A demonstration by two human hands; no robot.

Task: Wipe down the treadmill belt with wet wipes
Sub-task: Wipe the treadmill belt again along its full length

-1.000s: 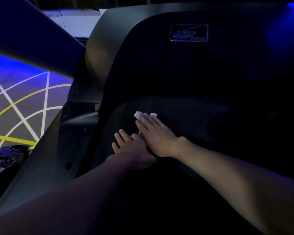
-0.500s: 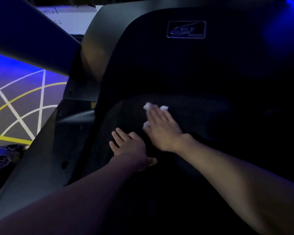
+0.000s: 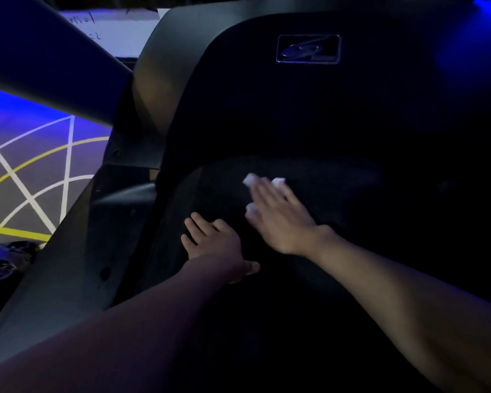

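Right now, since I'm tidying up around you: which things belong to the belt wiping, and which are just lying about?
In use: wet wipe under the flat right hand; treadmill belt; left hand resting on it.
Lying about: crumpled dark plastic on the floor; written-on sheet behind.

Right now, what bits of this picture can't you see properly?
All from the head view:
- Most of the wet wipe is hidden under the blurred right hand; only white corners show.
- The right side of the treadmill belt is lost in darkness, so dirt or wetness cannot be told.
- The badge on the motor cover is too dim to read.
- Writing on the white sheet is cut off by the slanted post.
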